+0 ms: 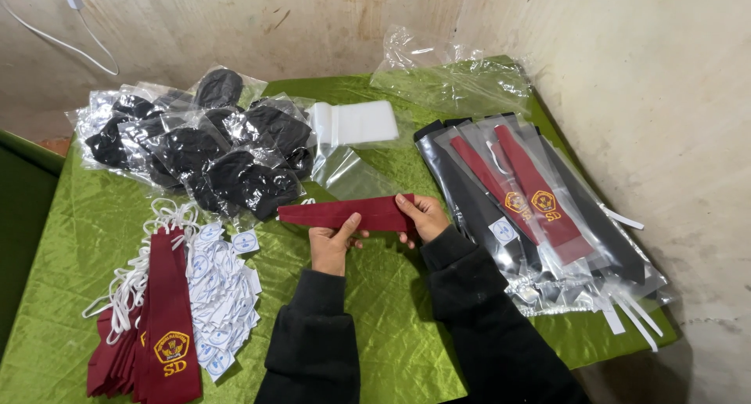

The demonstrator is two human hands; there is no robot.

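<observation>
A maroon necktie point(344, 213) lies folded across the green cloth in front of me. My left hand point(332, 244) pinches its lower edge near the middle. My right hand point(424, 216) grips its right end. Just behind the tie lies an empty clear plastic sleeve point(356, 173). Both my arms are in black sleeves.
A pile of unbagged maroon ties point(160, 326) with white straps and round tags lies front left. Bagged black caps point(203, 154) sit back left. Bagged ties point(532, 201) are stacked at the right beside the wall. A stack of clear sleeves point(356, 122) and loose plastic point(454, 79) lie at the back of the green-clothed table point(391, 326).
</observation>
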